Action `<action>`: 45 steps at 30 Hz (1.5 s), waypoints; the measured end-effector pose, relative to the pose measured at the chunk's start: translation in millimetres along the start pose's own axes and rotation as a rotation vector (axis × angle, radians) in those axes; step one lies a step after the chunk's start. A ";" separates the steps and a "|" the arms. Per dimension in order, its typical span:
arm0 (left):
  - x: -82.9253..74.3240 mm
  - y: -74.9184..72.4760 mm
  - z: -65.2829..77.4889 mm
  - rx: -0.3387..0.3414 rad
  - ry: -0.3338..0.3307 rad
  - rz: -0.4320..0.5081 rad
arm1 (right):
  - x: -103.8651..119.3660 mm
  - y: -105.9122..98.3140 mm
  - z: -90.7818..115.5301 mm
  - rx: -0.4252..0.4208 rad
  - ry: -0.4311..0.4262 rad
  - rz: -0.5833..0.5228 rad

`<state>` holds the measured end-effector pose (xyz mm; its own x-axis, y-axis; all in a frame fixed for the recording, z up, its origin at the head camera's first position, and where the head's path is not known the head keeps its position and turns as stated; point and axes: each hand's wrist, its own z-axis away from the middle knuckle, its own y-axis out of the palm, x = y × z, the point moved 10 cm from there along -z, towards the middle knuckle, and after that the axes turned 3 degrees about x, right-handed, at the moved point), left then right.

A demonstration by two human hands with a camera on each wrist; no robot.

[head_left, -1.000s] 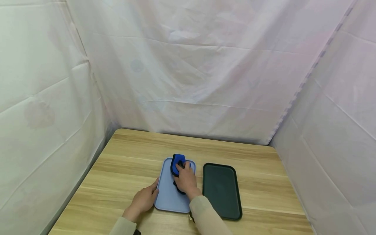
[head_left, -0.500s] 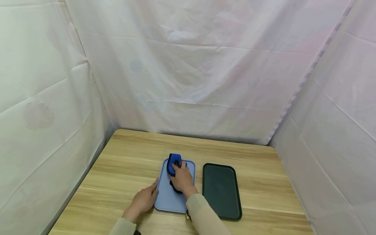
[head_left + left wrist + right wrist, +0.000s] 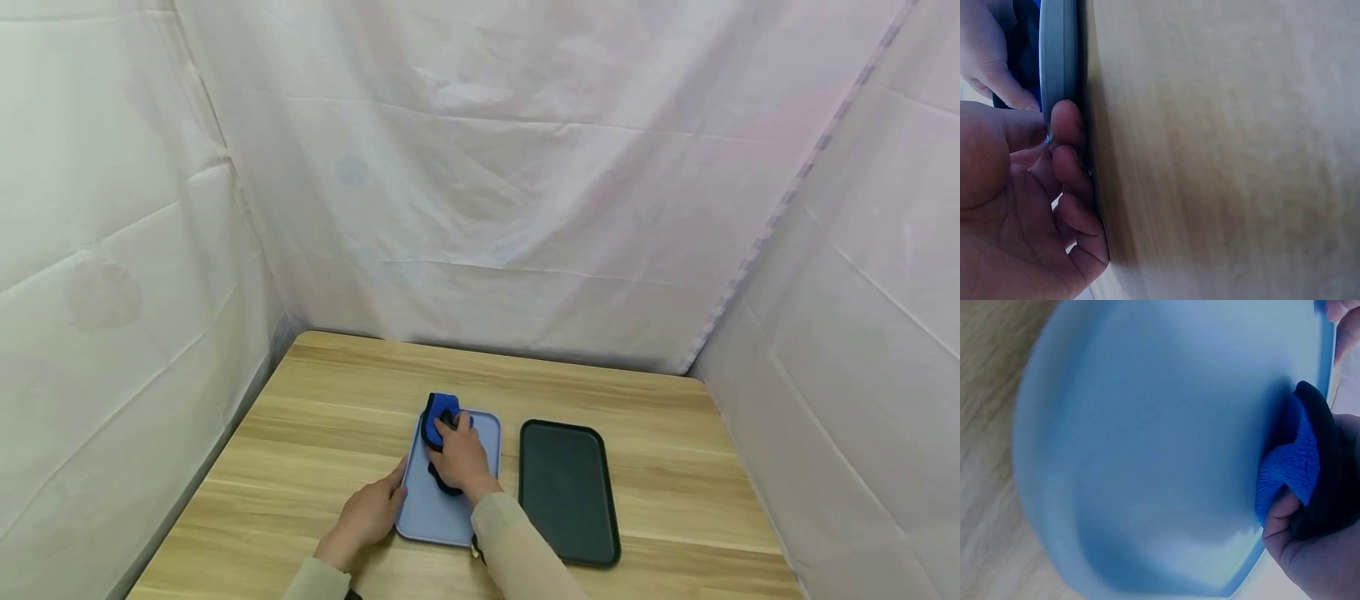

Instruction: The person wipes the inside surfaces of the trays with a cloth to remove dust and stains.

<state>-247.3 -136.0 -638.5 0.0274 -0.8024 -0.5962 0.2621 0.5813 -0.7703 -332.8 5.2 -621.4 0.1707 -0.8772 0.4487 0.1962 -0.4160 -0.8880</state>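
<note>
A light blue rectangular tray (image 3: 435,523) lies on the wooden table. My left hand (image 3: 366,512) grips its left rim; in the left wrist view the thumb and curled fingers pinch the tray's edge (image 3: 1060,56). Over the far left part of the tray, my right hand (image 3: 461,458) holds a blue fleecy cleaning cloth (image 3: 444,406) with black edging. One blue end of the cloth reaches past the far rim, and a black-edged part lies under the palm. The right wrist view shows the cloth's plush blue side (image 3: 1288,465) bunched at the fingers.
A dark green rectangular tray (image 3: 566,492) lies to the right of the blue one, with a narrow gap between them. Wood-grain table (image 3: 322,417) surrounds both. Pale fabric curtains (image 3: 480,192) hang behind the table and on both sides.
My right hand has slid a little to the left across the blue tray with the cloth. The left hand and both trays stay where they were.
</note>
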 end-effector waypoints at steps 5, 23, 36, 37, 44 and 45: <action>-1.7 -0.1 0.8 -0.007 0.005 -0.002 | 2.0 2.8 -0.5 0.013 0.010 -0.008; 0.4 4.5 -2.8 0.023 -0.024 0.013 | 11.7 6.6 6.7 0.066 -0.011 0.036; 1.9 4.6 -3.6 0.026 -0.030 0.005 | 16.1 9.8 18.6 0.088 -0.037 0.061; 1.9 4.6 -3.6 0.029 -0.034 0.006 | 16.6 10.0 19.8 0.089 -0.039 0.063; -0.4 4.4 -4.5 0.028 -0.013 -0.015 | 19.8 10.0 27.1 0.105 -0.053 0.050; -0.3 4.3 -4.6 0.027 -0.011 -0.018 | 20.0 10.0 28.2 0.109 -0.052 0.048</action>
<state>-250.6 -132.6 -642.6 0.0326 -0.8142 -0.5796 0.2881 0.5630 -0.7747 -300.2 -9.8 -618.5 0.2319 -0.8805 0.4135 0.2898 -0.3433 -0.8934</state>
